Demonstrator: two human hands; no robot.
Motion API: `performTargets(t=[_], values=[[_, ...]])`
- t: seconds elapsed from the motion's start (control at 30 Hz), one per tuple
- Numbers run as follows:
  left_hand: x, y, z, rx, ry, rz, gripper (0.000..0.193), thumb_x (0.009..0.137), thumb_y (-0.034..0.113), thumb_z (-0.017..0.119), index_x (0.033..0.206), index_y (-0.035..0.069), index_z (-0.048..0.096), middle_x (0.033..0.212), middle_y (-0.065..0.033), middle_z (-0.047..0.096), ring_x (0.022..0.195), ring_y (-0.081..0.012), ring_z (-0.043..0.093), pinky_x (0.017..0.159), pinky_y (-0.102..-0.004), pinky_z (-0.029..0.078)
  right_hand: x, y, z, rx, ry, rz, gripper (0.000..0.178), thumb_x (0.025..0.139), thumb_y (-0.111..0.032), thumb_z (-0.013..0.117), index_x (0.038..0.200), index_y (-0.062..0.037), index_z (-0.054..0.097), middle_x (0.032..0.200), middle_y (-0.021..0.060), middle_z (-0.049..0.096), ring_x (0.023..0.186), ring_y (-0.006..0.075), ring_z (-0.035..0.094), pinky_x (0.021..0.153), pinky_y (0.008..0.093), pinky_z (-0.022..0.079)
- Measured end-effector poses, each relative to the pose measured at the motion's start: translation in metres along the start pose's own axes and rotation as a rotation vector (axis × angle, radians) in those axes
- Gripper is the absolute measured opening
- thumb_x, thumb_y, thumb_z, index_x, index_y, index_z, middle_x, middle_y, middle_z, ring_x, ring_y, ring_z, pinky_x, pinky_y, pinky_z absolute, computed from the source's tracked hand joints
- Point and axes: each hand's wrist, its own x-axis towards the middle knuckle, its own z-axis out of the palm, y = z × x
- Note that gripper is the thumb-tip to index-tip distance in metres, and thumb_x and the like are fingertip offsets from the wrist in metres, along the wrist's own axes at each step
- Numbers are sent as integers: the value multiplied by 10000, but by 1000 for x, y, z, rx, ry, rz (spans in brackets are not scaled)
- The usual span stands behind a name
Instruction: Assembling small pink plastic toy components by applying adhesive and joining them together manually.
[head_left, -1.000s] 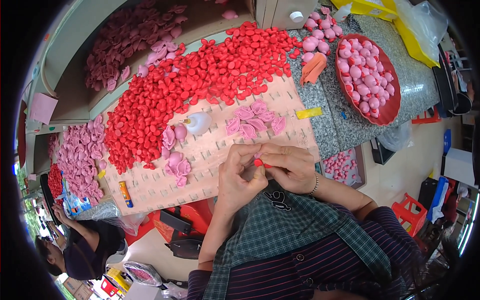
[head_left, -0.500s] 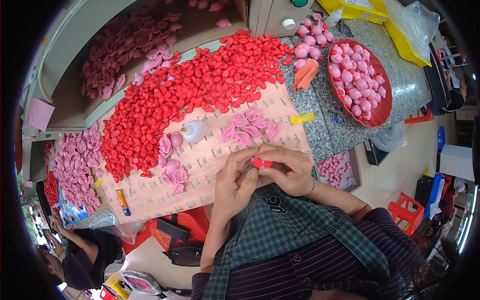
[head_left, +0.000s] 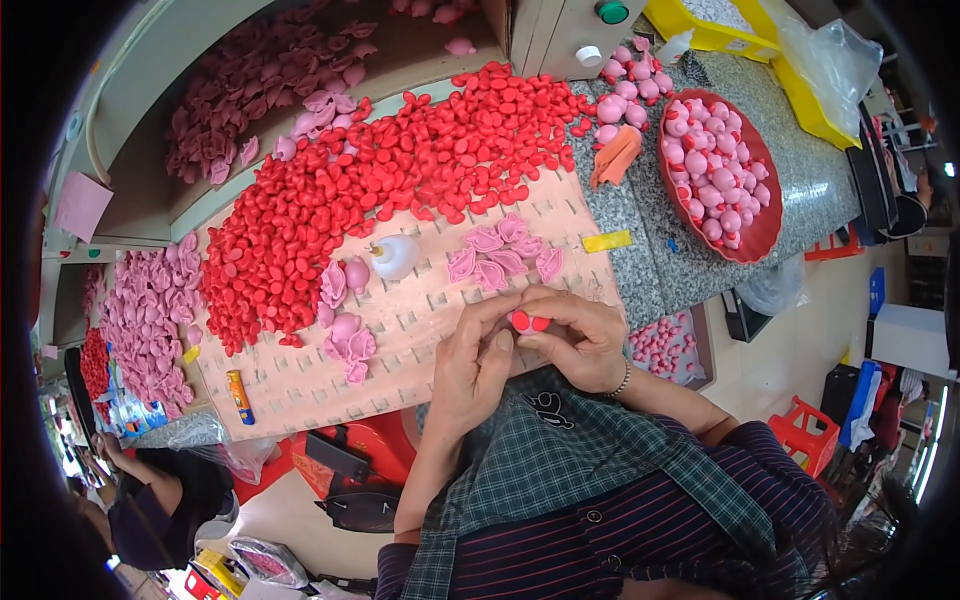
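Close to the table's near edge, my two hands meet around a small pink figure part with two red oval pieces (head_left: 528,321) on it. My right hand (head_left: 583,343) pinches it between thumb and forefinger. My left hand (head_left: 474,362) is closed against its other side, fingertips touching it; part of the figure is hidden by the fingers. Beyond my hands lie several pink petal-shaped parts (head_left: 507,250). To their left a white squeeze bottle (head_left: 395,257) rests on the pink mat (head_left: 420,310), beside a few round pink parts with frilled pieces (head_left: 347,340).
A large heap of red pieces (head_left: 400,165) spreads along the mat's far side. Pink parts (head_left: 150,320) pile up at left. On the grey stone top at right stands a red bowl (head_left: 765,232) of pink figures. A glue tube (head_left: 240,397) lies near the left edge.
My view has shifted slightly. Between my fingers the held part has turned a little, showing more pink around the red pieces. Both hands keep their hold.
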Motion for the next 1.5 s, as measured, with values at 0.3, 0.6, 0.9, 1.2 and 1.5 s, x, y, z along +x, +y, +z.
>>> performTargets(t=[0.3,0.6,0.9,1.2,1.5], values=[[0,3,1,-6,-28,-31,349,935,-17,526,1283,-18,518,1161,-178,660,1010,-236,693,850,-322,536,0,1,1,39,9,-11,336,781,49,775,1099,42,666,1096,195,708,959,203,700,841,300,550],[0,-3,3,-38,-29,5,387,941,27,587,1314,-17,496,1144,-177,677,1032,-257,698,871,-335,542,1,-2,5,-9,62,-30,303,788,70,729,1082,32,666,1073,184,698,943,228,701,835,315,552],[0,2,8,-62,14,0,426,923,24,646,1323,-31,509,1200,-183,657,1066,-231,677,915,-329,533,7,-5,6,-51,47,-105,294,756,94,714,1040,29,681,1061,175,686,933,254,699,791,304,561],[-5,-8,3,-215,36,-12,340,961,-19,593,1296,-32,537,1339,-191,576,1149,-224,619,929,-338,545,-7,-1,8,464,21,167,248,880,100,647,1121,61,606,1233,215,622,1161,257,625,932,336,539],[-2,-8,6,-374,51,5,272,949,6,629,1213,-30,572,1324,-215,583,1022,-220,670,841,-334,587,-10,5,4,394,55,51,152,904,112,604,1041,66,651,1213,236,644,1102,268,660,914,345,556]])
